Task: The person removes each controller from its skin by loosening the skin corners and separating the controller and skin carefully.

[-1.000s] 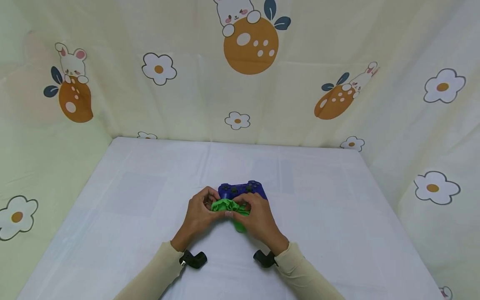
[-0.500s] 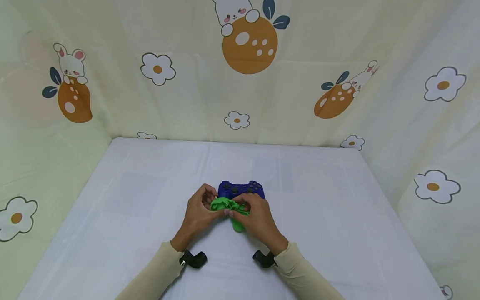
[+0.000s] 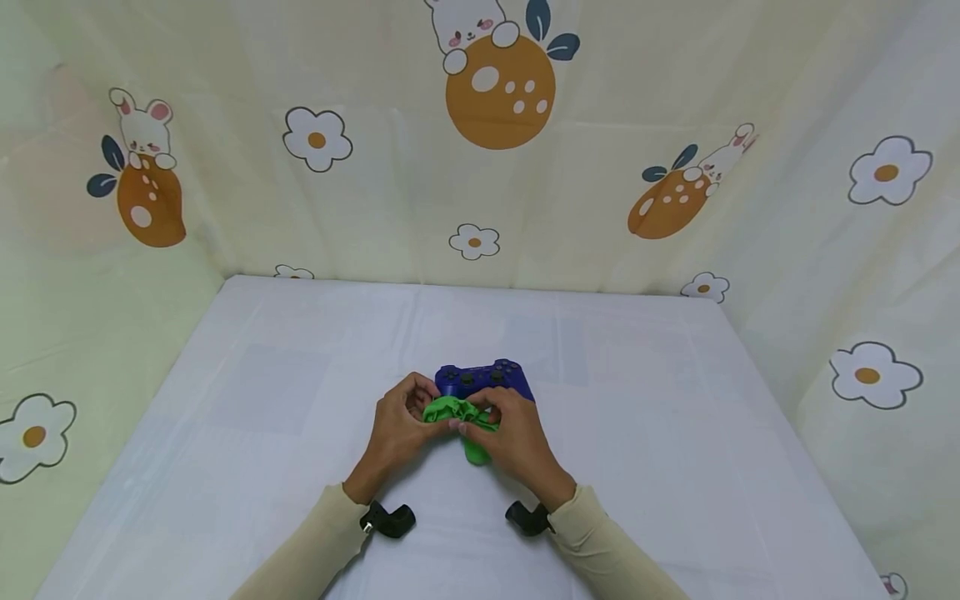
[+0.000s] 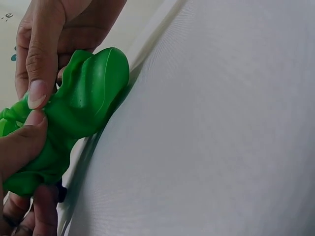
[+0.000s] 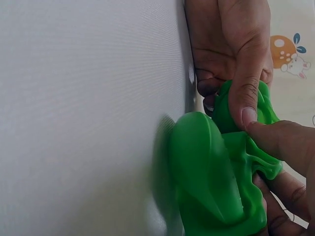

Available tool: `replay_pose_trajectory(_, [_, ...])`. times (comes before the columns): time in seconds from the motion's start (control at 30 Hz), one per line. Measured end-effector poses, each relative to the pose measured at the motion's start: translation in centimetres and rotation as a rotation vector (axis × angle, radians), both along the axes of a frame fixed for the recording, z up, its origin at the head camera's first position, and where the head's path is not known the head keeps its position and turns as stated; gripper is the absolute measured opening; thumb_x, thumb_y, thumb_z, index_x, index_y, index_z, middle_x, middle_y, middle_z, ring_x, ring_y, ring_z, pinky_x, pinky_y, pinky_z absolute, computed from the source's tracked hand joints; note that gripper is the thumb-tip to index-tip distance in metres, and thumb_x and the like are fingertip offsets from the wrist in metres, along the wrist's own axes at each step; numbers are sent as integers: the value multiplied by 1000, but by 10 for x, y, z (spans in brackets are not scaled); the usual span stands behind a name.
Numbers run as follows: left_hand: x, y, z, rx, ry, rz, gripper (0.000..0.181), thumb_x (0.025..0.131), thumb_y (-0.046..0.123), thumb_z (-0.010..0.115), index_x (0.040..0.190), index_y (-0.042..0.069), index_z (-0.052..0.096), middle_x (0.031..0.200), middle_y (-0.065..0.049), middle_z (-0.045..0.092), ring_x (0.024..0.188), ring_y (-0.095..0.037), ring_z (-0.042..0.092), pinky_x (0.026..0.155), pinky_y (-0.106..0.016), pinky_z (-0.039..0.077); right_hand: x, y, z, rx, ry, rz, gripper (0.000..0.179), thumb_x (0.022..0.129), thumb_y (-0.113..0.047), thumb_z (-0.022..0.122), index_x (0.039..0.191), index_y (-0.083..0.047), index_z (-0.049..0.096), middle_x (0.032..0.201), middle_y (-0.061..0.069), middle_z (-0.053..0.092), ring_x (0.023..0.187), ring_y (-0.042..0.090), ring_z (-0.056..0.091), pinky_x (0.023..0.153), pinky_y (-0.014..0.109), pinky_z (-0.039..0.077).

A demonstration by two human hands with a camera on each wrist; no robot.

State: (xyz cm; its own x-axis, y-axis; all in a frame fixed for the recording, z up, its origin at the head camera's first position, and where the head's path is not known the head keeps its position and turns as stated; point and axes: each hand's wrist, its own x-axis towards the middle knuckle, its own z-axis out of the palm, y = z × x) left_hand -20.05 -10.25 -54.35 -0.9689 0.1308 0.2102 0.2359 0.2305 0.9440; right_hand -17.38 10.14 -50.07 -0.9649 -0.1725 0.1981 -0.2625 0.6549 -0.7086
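Note:
A crumpled green silicone controller cover (image 3: 448, 408) is held between both hands just in front of a blue game controller (image 3: 480, 379). My left hand (image 3: 401, 423) pinches its left side, thumb on the near face and fingers behind. From the other side my right hand (image 3: 517, 433) grips the folded edge with thumb and fingers, its thumb tip meeting the left thumb. In the left wrist view a rounded grip-shaped lobe of the cover (image 4: 88, 93) hangs close over the cloth. The right wrist view shows folds in the cover (image 5: 206, 167). The hands and cover hide the controller's near part.
A white cloth (image 3: 615, 467) covers the table. Behind it and at the sides hangs a cream curtain (image 3: 375, 208) printed with rabbits and flowers. Black wrist devices (image 3: 390, 521) sit at both sleeve cuffs.
The blue controller has turned slightly, its right side rising from the level pose of half a second ago. Both hands keep their hold on the cover with only tiny shifts.

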Motion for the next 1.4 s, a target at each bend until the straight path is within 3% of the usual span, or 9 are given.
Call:
replay_pose_trajectory(0.37, [3, 1, 3, -7, 6, 23, 47, 75, 11, 98, 110, 10, 66, 90, -7, 67, 76, -11, 58, 67, -21, 48, 1, 0, 1, -11, -21, -3, 29, 84, -17, 92, 109, -16, 79, 98, -5, 75, 82, 11, 60, 74, 25, 50])
replay_pose_trajectory(0.97, [2, 5, 4, 66, -16, 113, 44, 76, -9, 90, 111, 5, 68, 90, -12, 69, 75, -9, 61, 67, -16, 49, 3, 1, 2, -31, -65, 2, 27, 85, -19, 92, 109, -19, 80, 101, -3, 74, 85, 10, 59, 74, 25, 50])
replay_pose_trajectory(1.23, [1, 6, 3, 39, -29, 105, 44, 80, -5, 87, 113, 7, 60, 92, -7, 57, 74, -11, 50, 65, -17, 39, 2, 1, 2, -50, -63, 19, 27, 84, -18, 92, 109, -17, 79, 104, 0, 77, 85, 11, 61, 74, 25, 50])
replay_pose_trajectory(1.4, [2, 5, 4, 25, -46, 111, 50, 77, -4, 88, 116, 8, 58, 97, -6, 55, 80, -16, 51, 68, -19, 42, 2, 1, 0, -46, -52, 16, 27, 84, -17, 92, 108, -17, 80, 101, 0, 76, 85, 12, 61, 73, 25, 51])
